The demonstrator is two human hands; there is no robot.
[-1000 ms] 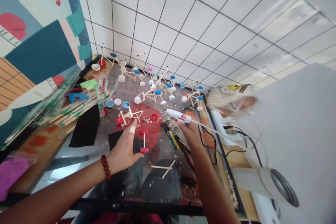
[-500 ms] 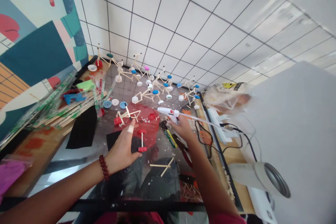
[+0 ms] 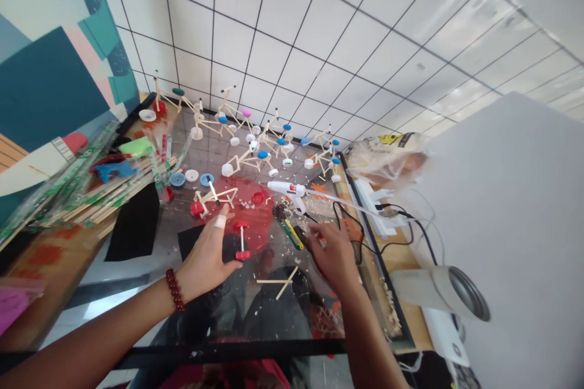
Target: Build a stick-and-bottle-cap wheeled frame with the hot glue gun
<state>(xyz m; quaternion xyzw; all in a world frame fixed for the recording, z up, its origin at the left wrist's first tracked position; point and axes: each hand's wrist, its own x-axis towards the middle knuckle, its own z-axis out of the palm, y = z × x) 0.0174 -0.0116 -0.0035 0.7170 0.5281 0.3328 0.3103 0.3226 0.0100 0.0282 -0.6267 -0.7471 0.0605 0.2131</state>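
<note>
My left hand (image 3: 205,261) rests low over the table with thumb and index finger spread apart. Its fingertips are beside a bicycle-like stick model (image 3: 214,197) with a red cap wheel. Near the thumb stands a pair of red caps joined by a short stick (image 3: 243,242); whether they touch is unclear. My right hand (image 3: 333,255) is over the dark pliers (image 3: 302,236), fingers loosely bent and slightly blurred, hiding the handles. A white hot glue gun (image 3: 287,187) lies just beyond it, with a clear glue stick in its back. A yellow-green cutter (image 3: 292,234) lies beside the pliers.
Several finished stick models (image 3: 255,146) with bottle-cap wheels stand at the back. Loose caps (image 3: 191,175) and bundled sticks (image 3: 123,197) are on the left. Two crossed sticks (image 3: 278,281) lie in front. A power strip (image 3: 376,206) with cables runs along the right.
My right hand has let go of the glue gun and moved back toward me, over the pliers. The glue gun now lies on the table. My left hand has hardly moved.
</note>
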